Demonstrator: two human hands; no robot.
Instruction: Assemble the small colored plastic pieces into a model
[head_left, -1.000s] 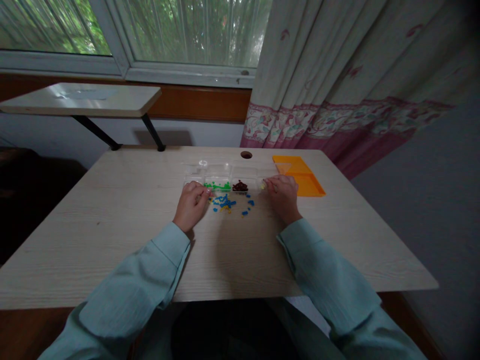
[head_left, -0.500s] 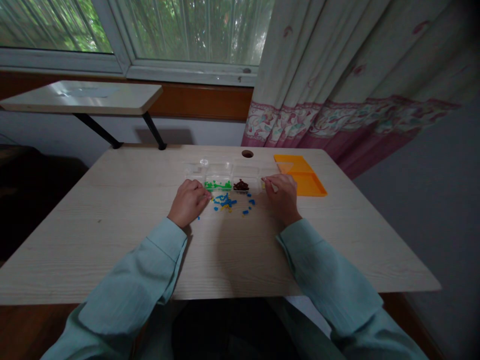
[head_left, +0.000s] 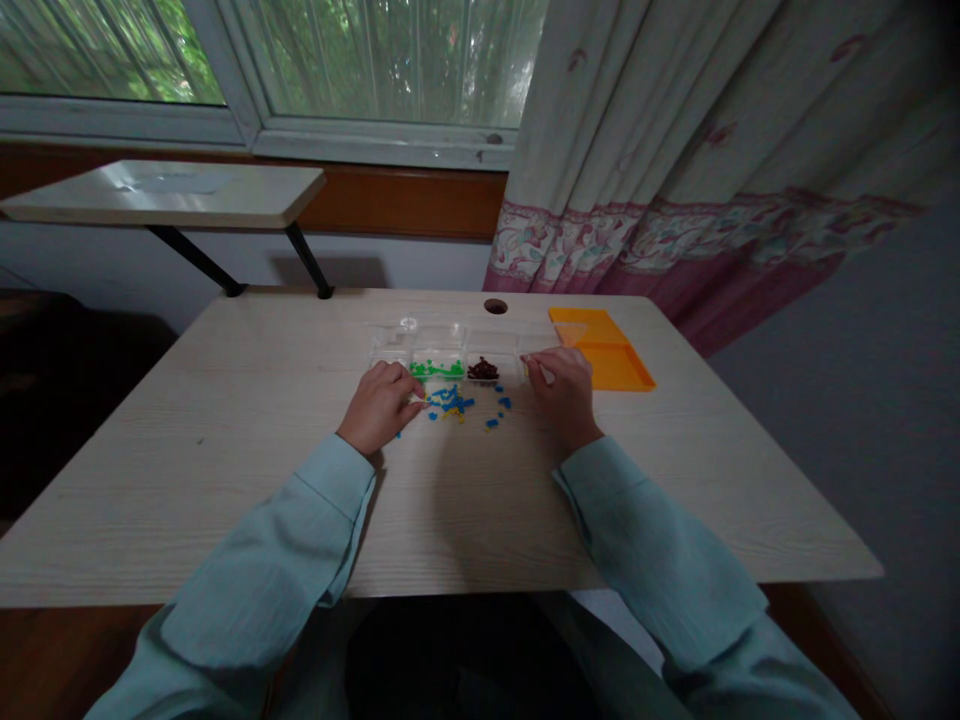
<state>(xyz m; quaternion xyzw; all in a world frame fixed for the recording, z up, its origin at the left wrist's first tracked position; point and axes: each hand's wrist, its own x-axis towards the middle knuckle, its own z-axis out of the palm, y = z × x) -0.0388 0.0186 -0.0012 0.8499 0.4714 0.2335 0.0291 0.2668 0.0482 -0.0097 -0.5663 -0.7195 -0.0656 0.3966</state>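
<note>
Apparently, the step in hand is a picking-over of tiny pieces, one at a time, between the table (head_left: pixel 262 460) and a clear divided box (head_left: pixel 509 369). The person's left hand (head_left: pixel 382 403) sits low at the left edge of a loose heap of blue pieces (head_left: pixel 451 402), thumb and forefinger drawn near each other; from where I stand I cannot tell whether anything is pinched there. The right hand (head_left: pixel 561 390) hangs over the right end of the box, its thumb and forefinger close together too, and again I cannot tell whether they hold a piece. To my mind, any move from here calls for a fine fingertip pinch and a steady wrist, since the pieces lie tightly bunched and could scatter.

As for the box, it stands just beyond the heap. One compartment holds green pieces (head_left: pixel 436 370); the next to the right has a small mound of dark brown pieces (head_left: pixel 484 370). Its two ends are partly hidden by the hands, so their contents escape me. A few yellow pieces (head_left: pixel 454 416) lie among the blue on the near side. Beyond the right hand rests an orange tray (head_left: pixel 619 372), flat on the table.
</note>
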